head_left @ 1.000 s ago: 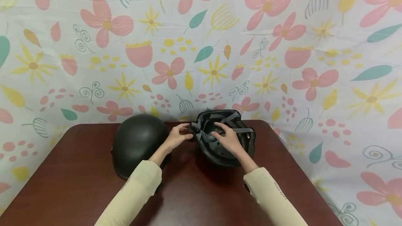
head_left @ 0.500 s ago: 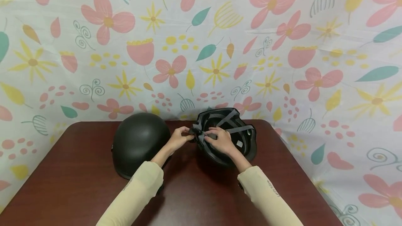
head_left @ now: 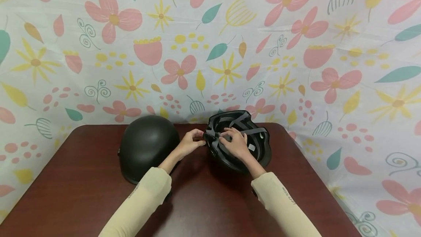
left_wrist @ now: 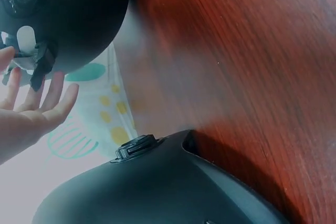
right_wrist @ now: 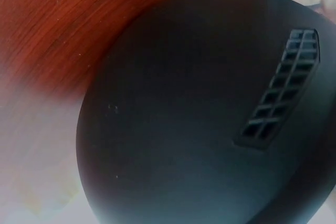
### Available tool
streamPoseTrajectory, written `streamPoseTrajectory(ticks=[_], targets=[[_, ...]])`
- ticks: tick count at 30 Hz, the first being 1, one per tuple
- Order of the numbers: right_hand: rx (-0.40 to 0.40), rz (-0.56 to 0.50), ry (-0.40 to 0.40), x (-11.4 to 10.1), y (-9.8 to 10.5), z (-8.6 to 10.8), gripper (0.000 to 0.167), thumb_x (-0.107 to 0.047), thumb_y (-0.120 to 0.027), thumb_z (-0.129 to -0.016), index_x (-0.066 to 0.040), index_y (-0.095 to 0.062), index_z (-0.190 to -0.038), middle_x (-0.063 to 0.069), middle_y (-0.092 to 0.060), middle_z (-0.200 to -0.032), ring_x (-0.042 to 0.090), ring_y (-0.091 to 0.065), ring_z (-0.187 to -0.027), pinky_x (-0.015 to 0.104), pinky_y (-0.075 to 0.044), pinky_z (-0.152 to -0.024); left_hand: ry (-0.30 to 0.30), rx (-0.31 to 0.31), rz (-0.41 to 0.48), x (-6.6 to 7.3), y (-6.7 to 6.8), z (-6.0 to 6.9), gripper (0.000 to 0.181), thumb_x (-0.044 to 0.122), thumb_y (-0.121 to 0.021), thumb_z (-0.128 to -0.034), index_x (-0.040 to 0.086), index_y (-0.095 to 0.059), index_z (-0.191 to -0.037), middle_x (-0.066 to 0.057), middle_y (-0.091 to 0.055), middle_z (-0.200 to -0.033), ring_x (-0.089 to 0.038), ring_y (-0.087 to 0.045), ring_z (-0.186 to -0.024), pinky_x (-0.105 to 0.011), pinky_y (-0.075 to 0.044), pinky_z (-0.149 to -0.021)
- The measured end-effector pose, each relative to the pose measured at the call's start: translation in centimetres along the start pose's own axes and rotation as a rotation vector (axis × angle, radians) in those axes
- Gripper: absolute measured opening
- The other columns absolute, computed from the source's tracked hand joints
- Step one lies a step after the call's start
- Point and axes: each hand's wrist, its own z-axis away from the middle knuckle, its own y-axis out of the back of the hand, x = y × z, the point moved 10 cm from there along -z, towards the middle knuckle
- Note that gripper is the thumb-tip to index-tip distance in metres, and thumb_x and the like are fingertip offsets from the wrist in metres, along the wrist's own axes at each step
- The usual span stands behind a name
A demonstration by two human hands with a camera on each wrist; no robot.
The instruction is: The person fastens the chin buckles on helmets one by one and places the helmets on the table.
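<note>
A black helmet (head_left: 227,162) lies upturned on the table, its padded inside and grey straps (head_left: 254,131) showing. At its left rim my left hand (head_left: 188,144) pinches the black buckle end of a chin strap; in the left wrist view that buckle (left_wrist: 44,62) sits against the fingers. Over the helmet's opening, my right hand (head_left: 236,143) pinches the grey strap between thumb and index finger, close to the buckle. The right wrist view is mostly filled by the shell (right_wrist: 184,103) and its vent grille (right_wrist: 283,90), so the right fingertips are hard to see there.
A second, smooth black helmet (head_left: 148,147) stands dome-up left of my left forearm. Both helmets rest on a dark red-brown table (head_left: 75,182). A floral cloth (head_left: 210,65) hangs directly behind the table's back edge.
My right hand has come down left onto the strap by the buckle, then shifted slightly right. The left hand has moved slightly right at the rim. The view has tilted a little.
</note>
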Motion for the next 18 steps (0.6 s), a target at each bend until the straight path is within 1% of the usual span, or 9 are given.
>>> streamPoseTrajectory(ticks=[3,6,9,11,12,13,15,16,18], targets=[[0.010,-0.009,0.003,0.2,0.0,0.0,0.022,-0.018,-0.063,-0.094,-0.001,-0.071,-0.106,0.018,-0.056,-0.140,0.037,-0.035,-0.143,0.069,-0.004,-0.115,0.006,-0.006,0.010,0.1,-0.1,0.1,0.028,0.010,-0.065,-0.0917,0.004,-0.060,-0.119,-0.016,-0.063,-0.119,-0.027,-0.060,-0.108,-0.038,-0.050,-0.089],[0.036,-0.014,0.020,0.1,0.2,-0.1,0.021,-0.018,-0.063,-0.093,-0.001,-0.070,-0.104,0.019,-0.062,-0.132,0.038,-0.044,-0.137,0.065,-0.008,-0.117,0.007,0.000,0.005,0.4,-0.1,0.0,0.032,0.014,-0.066,-0.0917,0.005,-0.060,-0.122,-0.017,-0.062,-0.122,-0.028,-0.059,-0.109,-0.037,-0.050,-0.089],[0.062,-0.016,0.030,0.0,0.4,-0.2,0.022,-0.018,-0.064,-0.093,0.000,-0.069,-0.104,0.020,-0.068,-0.120,0.038,-0.055,-0.125,0.059,-0.013,-0.120,-0.005,0.027,-0.003,0.7,0.1,0.0,0.032,0.015,-0.065,-0.0926,0.002,-0.060,-0.121,-0.017,-0.062,-0.122,-0.029,-0.060,-0.111,-0.038,-0.050,-0.090],[0.078,-0.027,0.014,0.1,0.6,-0.2,0.023,-0.019,-0.064,-0.093,-0.001,-0.069,-0.105,0.019,-0.069,-0.117,0.039,-0.056,-0.122,0.055,-0.016,-0.121,-0.012,0.051,-0.003,0.8,0.3,0.0,0.028,0.015,-0.064,-0.0933,0.002,-0.062,-0.119,-0.017,-0.062,-0.121,-0.030,-0.060,-0.111,-0.039,-0.050,-0.091],[0.088,-0.032,-0.002,0.1,0.7,-0.2,0.023,-0.020,-0.064,-0.092,-0.001,-0.069,-0.106,0.019,-0.069,-0.116,0.039,-0.058,-0.118,0.053,-0.023,-0.119,-0.017,0.065,-0.003,0.8,0.4,0.0,0.027,0.014,-0.064,-0.0932,0.002,-0.062,-0.117,-0.017,-0.062,-0.119,-0.030,-0.060,-0.111,-0.040,-0.050,-0.092],[0.098,-0.034,-0.015,0.2,0.8,-0.2,0.023,-0.020,-0.064,-0.092,-0.002,-0.069,-0.106,0.019,-0.069,-0.115,0.039,-0.059,-0.113,0.052,-0.030,-0.115,-0.022,0.076,-0.002,0.9,0.5,0.0,0.025,0.013,-0.064,-0.0931,0.001,-0.063,-0.115,-0.017,-0.063,-0.119,-0.031,-0.060,-0.112,-0.041,-0.050,-0.093],[0.112,-0.045,-0.037,0.3,1.1,-0.1,0.023,-0.021,-0.064,-0.092,-0.003,-0.069,-0.107,0.018,-0.069,-0.115,0.031,-0.062,-0.085,0.044,-0.048,-0.094,-0.031,0.092,0.004,1.0,0.7,0.1,0.023,0.012,-0.064,-0.0929,0.001,-0.064,-0.113,-0.017,-0.063,-0.117,-0.031,-0.059,-0.112,-0.042,-0.050,-0.094],[0.122,-0.051,-0.047,0.4,1.3,-0.1,0.023,-0.021,-0.064,-0.092,-0.004,-0.070,-0.107,0.017,-0.069,-0.115,0.026,-0.060,-0.075,0.039,-0.050,-0.085,-0.034,0.098,0.008,1.1,0.8,0.1,0.022,0.011,-0.064,-0.0928,0.001,-0.064,-0.112,-0.017,-0.063,-0.116,-0.031,-0.060,-0.112,-0.042,-0.050,-0.094],[0.142,-0.064,-0.056,0.5,1.6,0.0,0.022,-0.020,-0.064,-0.092,-0.005,-0.070,-0.107,0.016,-0.071,-0.114,0.014,-0.051,-0.055,0.032,-0.046,-0.066,-0.045,0.109,0.017,1.2,1.0,0.2,0.020,0.010,-0.064,-0.0929,0.001,-0.064,-0.111,-0.018,-0.064,-0.115,-0.031,-0.060,-0.110,-0.041,-0.050,-0.093]])
